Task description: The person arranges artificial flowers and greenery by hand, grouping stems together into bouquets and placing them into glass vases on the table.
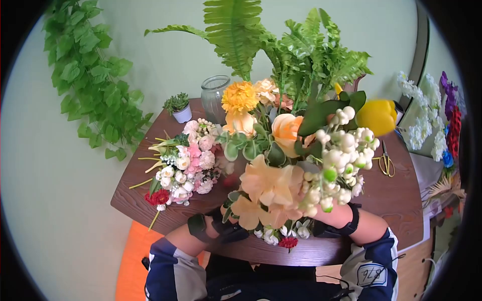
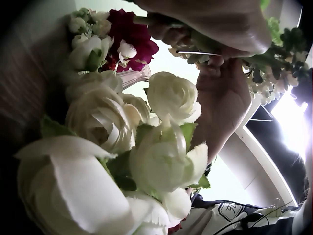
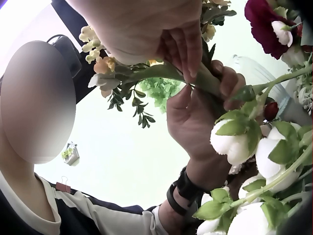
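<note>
A large bouquet of artificial flowers [image 1: 271,183] is held up over the table, with peach blooms, white berries [image 1: 339,150] and a yellow tulip [image 1: 376,118]. It hides most of both hands in the head view. My left hand [image 3: 195,122] grips the bundled stems [image 3: 208,81] below the flower heads. Right beside it, my right hand [image 3: 146,34] has its fingertips bent together at the stems, close to the left thumb. A thin pale strand [image 2: 198,53] runs between the hands in the left wrist view, its end at the right fingertips.
Pink, white and red flowers [image 1: 188,168] lie on the table's left side. Behind them stand a glass jar [image 1: 215,95] and a potted succulent [image 1: 182,111]. Scissors [image 1: 385,163] lie at right. Tall ferns [image 1: 321,60] rise at the back. White flowers [image 2: 98,122] lie near the hands.
</note>
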Tool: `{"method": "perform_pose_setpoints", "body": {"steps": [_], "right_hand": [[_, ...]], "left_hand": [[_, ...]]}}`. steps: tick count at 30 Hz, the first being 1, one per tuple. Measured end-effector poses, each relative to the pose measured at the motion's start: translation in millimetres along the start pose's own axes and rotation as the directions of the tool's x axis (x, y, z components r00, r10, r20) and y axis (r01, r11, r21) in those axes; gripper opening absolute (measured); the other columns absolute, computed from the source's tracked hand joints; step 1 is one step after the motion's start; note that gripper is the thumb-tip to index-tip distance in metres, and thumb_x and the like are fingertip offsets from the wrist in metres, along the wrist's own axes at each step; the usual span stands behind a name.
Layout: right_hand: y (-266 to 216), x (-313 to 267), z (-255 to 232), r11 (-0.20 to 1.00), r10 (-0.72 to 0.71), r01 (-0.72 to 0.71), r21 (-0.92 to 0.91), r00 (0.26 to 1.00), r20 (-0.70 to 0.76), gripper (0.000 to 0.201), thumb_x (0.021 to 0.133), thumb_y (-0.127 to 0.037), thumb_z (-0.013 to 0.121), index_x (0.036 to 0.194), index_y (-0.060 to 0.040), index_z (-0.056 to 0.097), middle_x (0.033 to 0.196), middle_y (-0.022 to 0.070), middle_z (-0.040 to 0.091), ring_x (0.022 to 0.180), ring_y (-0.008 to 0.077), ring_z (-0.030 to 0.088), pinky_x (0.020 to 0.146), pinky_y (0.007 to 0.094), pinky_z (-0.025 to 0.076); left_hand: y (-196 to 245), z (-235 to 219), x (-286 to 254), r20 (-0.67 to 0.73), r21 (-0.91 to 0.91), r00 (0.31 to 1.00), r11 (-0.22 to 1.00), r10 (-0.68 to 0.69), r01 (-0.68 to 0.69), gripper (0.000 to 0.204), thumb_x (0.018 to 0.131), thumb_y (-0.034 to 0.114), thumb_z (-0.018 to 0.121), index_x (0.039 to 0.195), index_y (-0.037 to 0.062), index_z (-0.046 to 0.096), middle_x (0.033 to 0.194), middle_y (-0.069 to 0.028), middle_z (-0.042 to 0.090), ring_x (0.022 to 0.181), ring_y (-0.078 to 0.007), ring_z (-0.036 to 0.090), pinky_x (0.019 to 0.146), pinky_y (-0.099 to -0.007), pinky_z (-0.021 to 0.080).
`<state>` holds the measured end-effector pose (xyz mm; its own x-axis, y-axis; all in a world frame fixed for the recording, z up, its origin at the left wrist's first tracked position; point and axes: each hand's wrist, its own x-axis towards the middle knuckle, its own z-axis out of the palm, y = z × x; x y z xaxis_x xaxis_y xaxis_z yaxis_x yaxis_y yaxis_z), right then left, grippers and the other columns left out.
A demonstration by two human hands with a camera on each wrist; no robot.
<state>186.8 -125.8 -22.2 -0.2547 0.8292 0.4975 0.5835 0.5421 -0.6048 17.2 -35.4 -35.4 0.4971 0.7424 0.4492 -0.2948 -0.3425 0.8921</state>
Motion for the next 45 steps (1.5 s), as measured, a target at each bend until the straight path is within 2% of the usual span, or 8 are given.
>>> {"method": "perform_pose_setpoints", "body": {"steps": [30, 35, 36, 37, 39, 40, 43, 45], "right_hand": [[-33, 22, -22, 0.688, -0.491, 0.339, -0.642, 0.869, -0.067, 0.024, 0.076, -0.012, 0.061, 0.099, -0.0062, 0.059, 0.089, 0.0093, 0.058, 0.085, 0.0236, 0.058, 0.073, 0.0362, 0.047], [-41, 33, -13, 0.586, -0.565, 0.366, -0.723, 0.824, -0.041, 0.023, 0.076, -0.011, 0.06, 0.099, -0.006, 0.059, 0.088, 0.0092, 0.058, 0.084, 0.0236, 0.058, 0.071, 0.0359, 0.047], [-53, 36, -18, 0.778, -0.407, 0.308, -0.548, 0.911, -0.065, 0.022, 0.076, -0.009, 0.061, 0.098, -0.0051, 0.059, 0.081, 0.0096, 0.058, 0.075, 0.0246, 0.059, 0.064, 0.0351, 0.047], [-64, 42, -21, 0.916, -0.236, 0.206, -0.345, 0.971, -0.047, 0.021, 0.076, -0.008, 0.061, 0.097, -0.0041, 0.059, 0.075, 0.0099, 0.058, 0.067, 0.0257, 0.059, 0.057, 0.0344, 0.048], [-59, 49, -16, 0.892, -0.385, 0.324, -0.316, 0.91, -0.155, 0.021, 0.075, -0.007, 0.063, 0.095, -0.003, 0.058, 0.066, 0.0106, 0.055, 0.055, 0.0271, 0.057, 0.048, 0.0326, 0.045], [-60, 48, -15, 0.898, -0.37, 0.314, -0.308, 0.917, -0.145, 0.019, 0.075, -0.008, 0.063, 0.093, -0.0034, 0.058, 0.067, 0.0104, 0.055, 0.057, 0.0269, 0.057, 0.049, 0.033, 0.046], [-57, 48, -14, 0.896, -0.364, 0.313, -0.315, 0.924, -0.116, 0.017, 0.075, -0.008, 0.063, 0.09, -0.0039, 0.058, 0.069, 0.0103, 0.056, 0.059, 0.0267, 0.058, 0.051, 0.0338, 0.047], [-54, 48, -13, 0.887, -0.371, 0.321, -0.331, 0.924, -0.097, 0.016, 0.075, -0.008, 0.063, 0.089, -0.0041, 0.058, 0.07, 0.0104, 0.056, 0.06, 0.0268, 0.058, 0.052, 0.034, 0.047]], "left_hand": [[-9, -47, -35, -0.051, 0.043, 0.965, 0.966, 0.259, -0.257, 0.031, 0.081, 0.011, 0.059, 0.109, 0.0014, 0.049, 0.104, -0.0081, 0.056, 0.084, -0.0158, 0.057, 0.075, -0.031, 0.048], [-20, -26, 13, -0.064, 0.055, 0.952, 0.954, 0.299, -0.296, 0.031, 0.081, 0.011, 0.058, 0.109, 0.0015, 0.05, 0.105, -0.0081, 0.056, 0.084, -0.0159, 0.057, 0.075, -0.0311, 0.048], [-21, -27, 13, -0.065, 0.057, 0.95, 0.952, 0.306, -0.302, 0.031, 0.081, 0.011, 0.058, 0.109, 0.0015, 0.05, 0.105, -0.0081, 0.056, 0.084, -0.0159, 0.057, 0.075, -0.0312, 0.048], [-43, -28, 12, -0.074, -0.448, 0.99, 0.884, 0.117, -0.138, 0.021, 0.084, 0.009, 0.054, 0.103, 0.0019, 0.051, 0.091, -0.0056, 0.058, 0.072, -0.0145, 0.057, 0.061, -0.0283, 0.048], [-23, -51, 16, -0.041, 0.075, 0.978, 0.975, -0.205, 0.207, 0.008, 0.086, 0.01, 0.051, 0.091, 0.0029, 0.052, 0.072, -0.002, 0.055, 0.057, -0.0104, 0.053, 0.044, -0.0225, 0.04], [-22, -34, 14, -0.183, -0.036, 0.967, 0.984, -0.179, 0.176, 0.014, 0.09, 0.015, 0.049, 0.08, 0.0048, 0.051, 0.056, 0.0014, 0.046, 0.044, -0.0063, 0.043, 0.035, -0.0199, 0.029], [5, -35, 21, -0.207, -0.165, 0.935, 0.952, -0.288, 0.257, 0.023, 0.094, 0.022, 0.044, 0.076, 0.0067, 0.039, 0.05, 0.0013, 0.03, 0.04, -0.0086, 0.031, 0.036, -0.0222, 0.02], [4, -35, 22, -0.236, -0.192, 0.951, 0.969, -0.199, 0.155, 0.032, 0.092, 0.028, 0.047, 0.068, 0.0059, 0.045, 0.049, 0.0024, 0.039, 0.036, -0.0064, 0.036, 0.033, -0.021, 0.028]]}}
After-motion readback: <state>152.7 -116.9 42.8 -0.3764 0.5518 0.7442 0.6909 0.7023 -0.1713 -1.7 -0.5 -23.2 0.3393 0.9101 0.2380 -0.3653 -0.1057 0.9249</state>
